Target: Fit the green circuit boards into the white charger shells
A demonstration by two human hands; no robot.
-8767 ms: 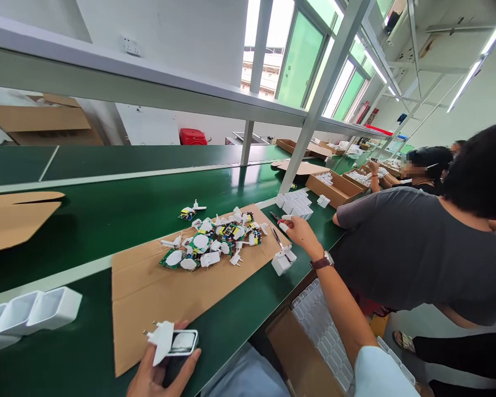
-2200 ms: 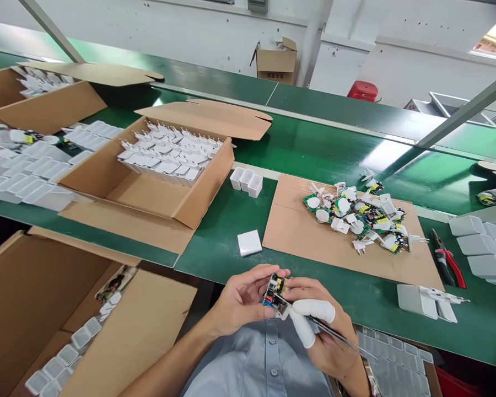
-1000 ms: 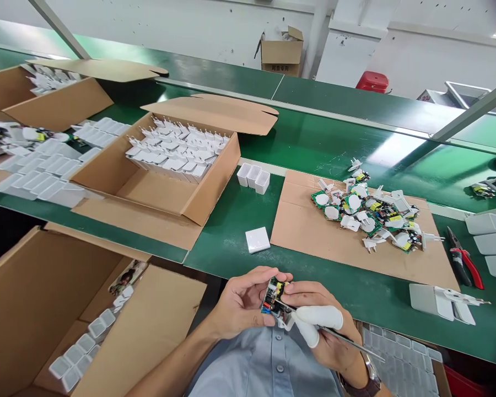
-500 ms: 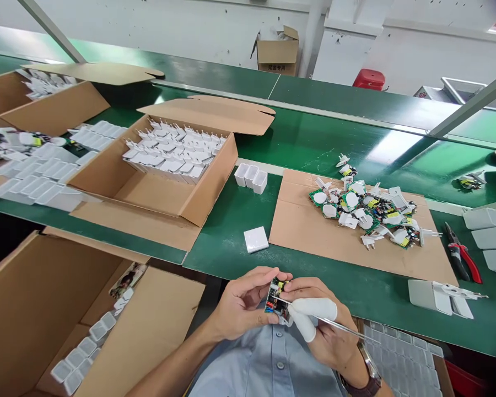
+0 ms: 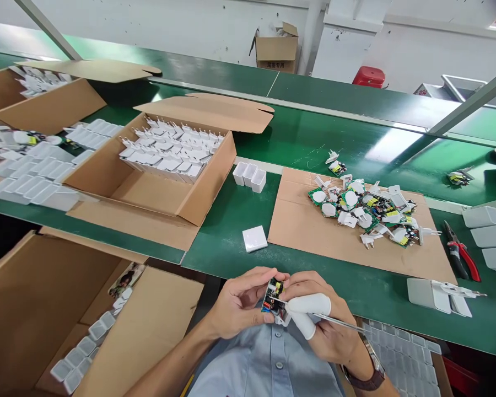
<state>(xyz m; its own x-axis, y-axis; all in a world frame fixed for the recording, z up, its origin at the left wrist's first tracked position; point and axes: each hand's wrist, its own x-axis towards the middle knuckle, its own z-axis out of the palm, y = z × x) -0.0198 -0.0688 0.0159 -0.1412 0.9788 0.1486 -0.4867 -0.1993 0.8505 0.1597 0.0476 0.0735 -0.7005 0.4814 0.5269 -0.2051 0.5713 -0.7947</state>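
Note:
Above my lap, my left hand [image 5: 242,306] grips a small circuit board [image 5: 275,298] between thumb and fingers. The board carries a yellow part, a red part and blue ones, with a white plastic piece at its lower end. My right hand [image 5: 324,309] wears white finger cots on the thumb and a finger and pinches thin metal tweezers [image 5: 341,321]. Their tip reaches in among the board's parts, and other right fingers rest against the board's edge. Just beyond my hands a flat white square piece [image 5: 255,239] lies on the green bench [image 5: 219,248].
Charger boards with plugs [image 5: 364,209] are heaped on a cardboard sheet [image 5: 297,231]. Pliers [image 5: 461,251] and white cases [image 5: 490,229] lie at right. Three white cases [image 5: 249,176] stand beside an open carton [image 5: 209,198] of plugged units. Another carton [image 5: 149,325] is below left.
My hands keep almost the same pose, the tweezers still at the board. Two loose boards on the far green strip have shifted left relative to the cardboard sheet.

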